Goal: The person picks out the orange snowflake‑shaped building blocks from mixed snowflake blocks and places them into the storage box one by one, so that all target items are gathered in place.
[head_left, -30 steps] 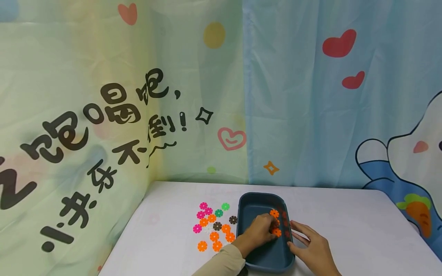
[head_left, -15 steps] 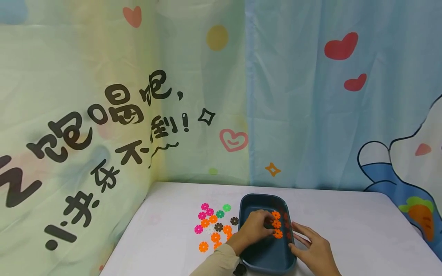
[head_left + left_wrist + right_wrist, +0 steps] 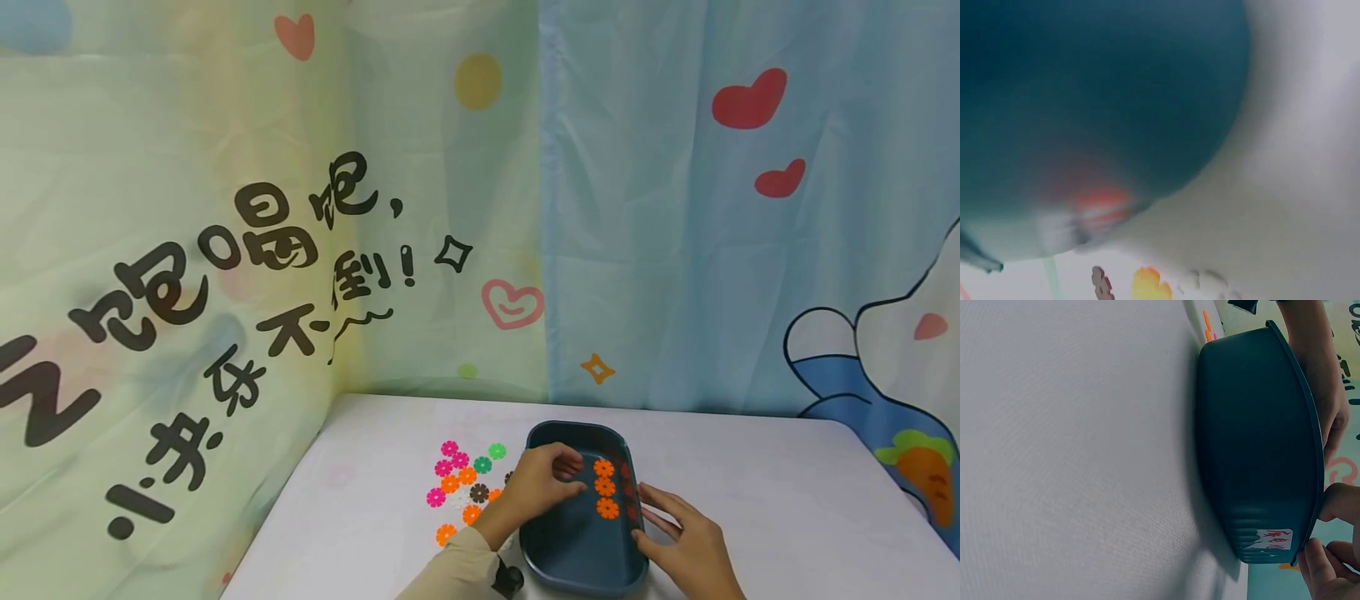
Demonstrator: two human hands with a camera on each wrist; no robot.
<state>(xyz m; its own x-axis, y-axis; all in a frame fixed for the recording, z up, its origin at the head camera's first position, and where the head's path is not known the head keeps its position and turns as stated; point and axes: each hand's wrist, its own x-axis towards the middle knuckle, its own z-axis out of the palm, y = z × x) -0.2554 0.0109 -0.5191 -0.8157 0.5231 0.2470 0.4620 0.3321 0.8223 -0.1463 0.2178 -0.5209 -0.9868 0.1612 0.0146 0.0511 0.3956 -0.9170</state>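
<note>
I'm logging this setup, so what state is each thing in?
Dark blue tray: right way up on the table, uncovered.
Three orange flower-shaped discs: in a row inside it; whether joined, unclear.
Loose flower-shaped discs: scattered left of the tray.
Left hand: over the tray, fingers curved, no disc visible in it.
Right hand: touching the tray's right rim.

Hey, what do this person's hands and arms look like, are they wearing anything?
The left hand is ungloved, below a plain beige sleeve that ends near the wrist. A small black object shows beside the sleeve, possibly a worn device. The right hand is ungloved too, with no sleeve in view.
</note>
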